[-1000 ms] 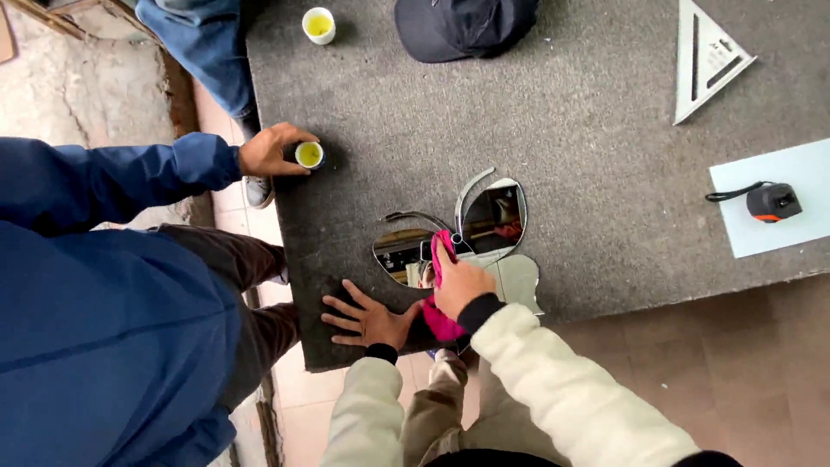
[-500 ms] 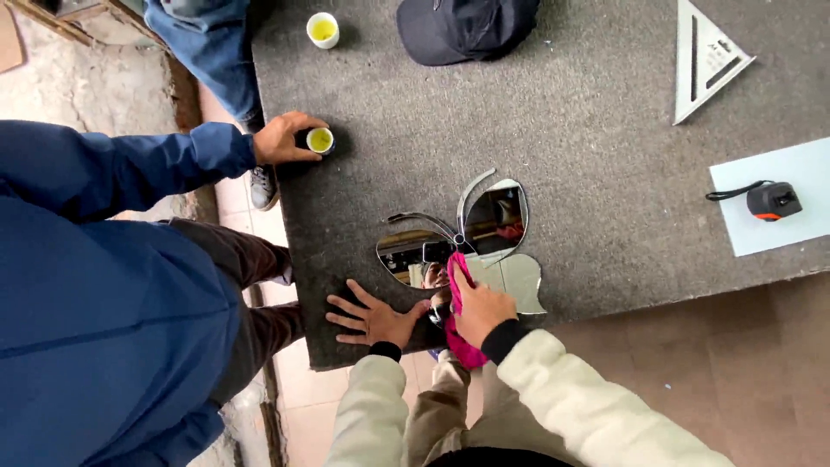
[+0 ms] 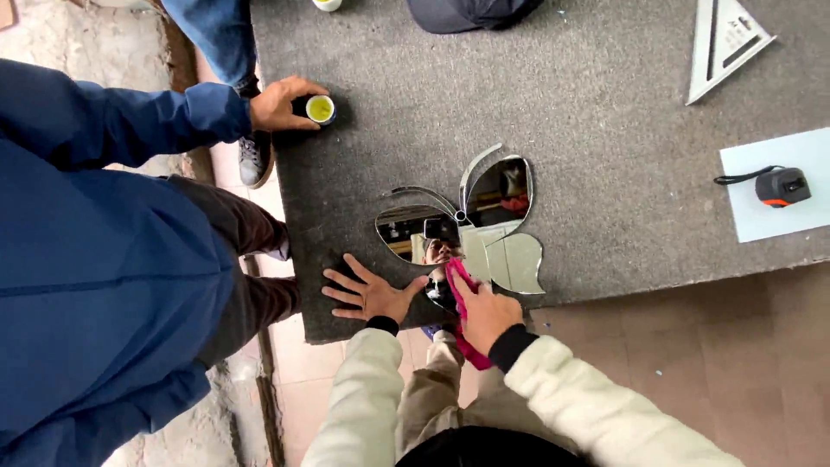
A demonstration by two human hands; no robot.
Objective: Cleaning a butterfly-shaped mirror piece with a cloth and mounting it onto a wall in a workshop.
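A butterfly-shaped mirror (image 3: 480,216) lies on a grey felt-covered table (image 3: 605,104) near its front edge. My right hand (image 3: 484,313) grips a pink cloth (image 3: 460,285) and presses it on the mirror's lower edge. My left hand (image 3: 367,292) lies flat with fingers spread on the felt just left of the mirror, its thumb at the glass edge. Both my sleeves are cream.
A person in a blue jacket stands at the left; their hand (image 3: 281,104) holds a small cup of green liquid (image 3: 320,109). A metal triangle square (image 3: 724,39), a tape measure (image 3: 781,186) on pale paper (image 3: 778,216), and a dark cap (image 3: 471,13) sit further back.
My right hand with the cloth has slid down the mirror toward me. The other person's hand has kept hold of the cup. The view has shifted slightly.
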